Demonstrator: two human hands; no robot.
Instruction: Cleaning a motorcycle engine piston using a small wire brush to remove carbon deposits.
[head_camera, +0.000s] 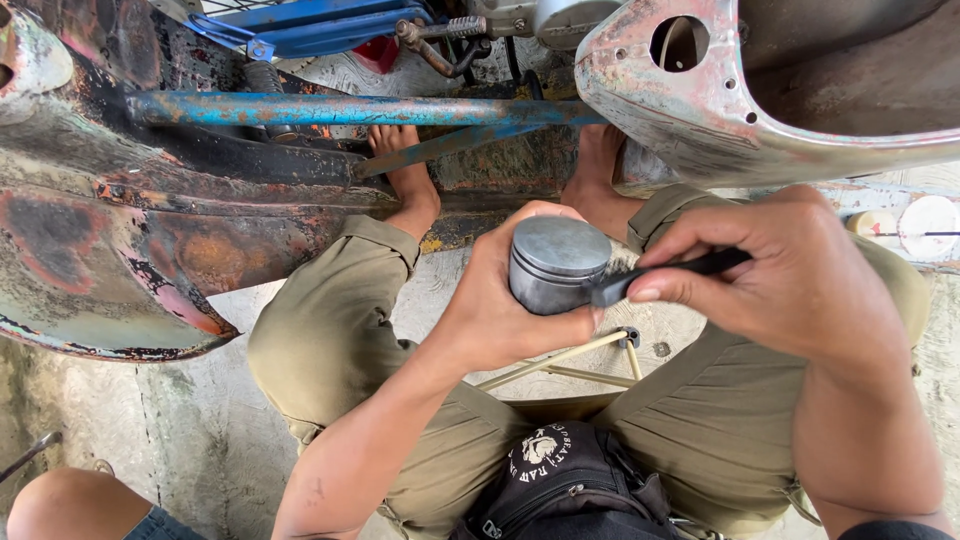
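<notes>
My left hand (500, 310) grips a grey metal piston (553, 262), a short cylinder with a flat top and ring grooves on its side, held upright above my knees. My right hand (790, 265) pinches a slim black tool (665, 275) whose tip touches the piston's right side near the grooves. Both hands are over my olive trousers (330, 330), and my bare feet rest on the rusty frame ahead.
A rusty scooter body (130, 220) with a blue bar (350, 110) fills the left and top. A worn pinkish body panel (720, 110) hangs at the upper right. A black waist bag (570, 480) sits on my lap. Another person's knee (70, 505) shows at the bottom left.
</notes>
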